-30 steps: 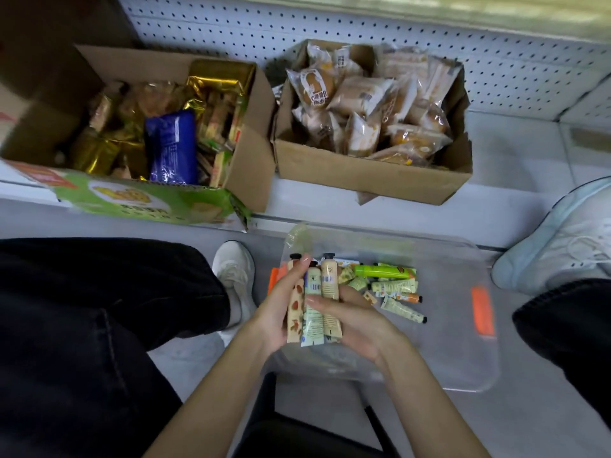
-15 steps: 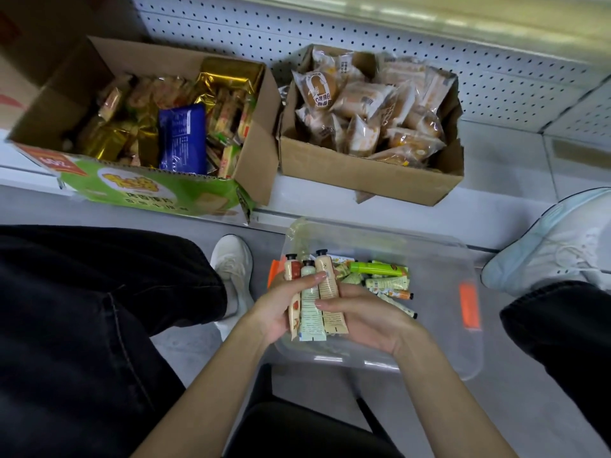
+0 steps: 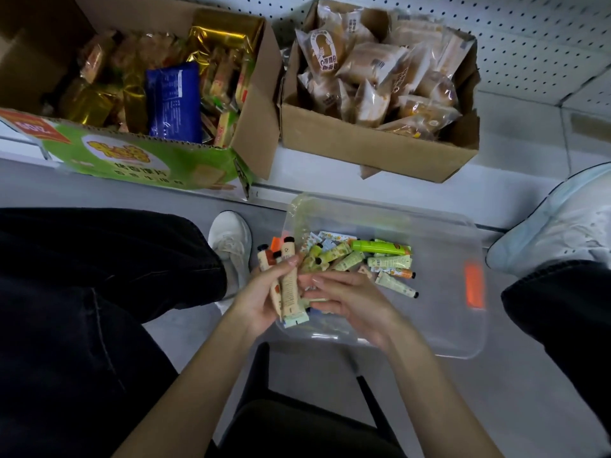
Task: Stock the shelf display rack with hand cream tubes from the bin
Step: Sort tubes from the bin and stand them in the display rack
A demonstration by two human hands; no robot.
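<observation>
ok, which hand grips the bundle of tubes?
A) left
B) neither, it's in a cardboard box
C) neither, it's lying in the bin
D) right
A: the left hand curls its fingers round the tubes above the near-left corner of the bin, while the right hand lies beside them with fingers loosely extended.

Left hand [image 3: 261, 299] fingers [image 3: 279, 268] curled, gripping — right hand [image 3: 347, 300] alongside, relaxed.

A shop aisle at floor level: a white pegboard back panel [image 3: 496, 34] rises behind a low retail shelf [image 3: 515, 133] bearing a cardboard box [image 3: 363, 150] of wrapped buns [image 3: 370, 64] and a green snack carton [image 3: 148, 160], with hand cream tubes [image 3: 380, 247] in a clear plastic bin [image 3: 429, 325] below.
</observation>
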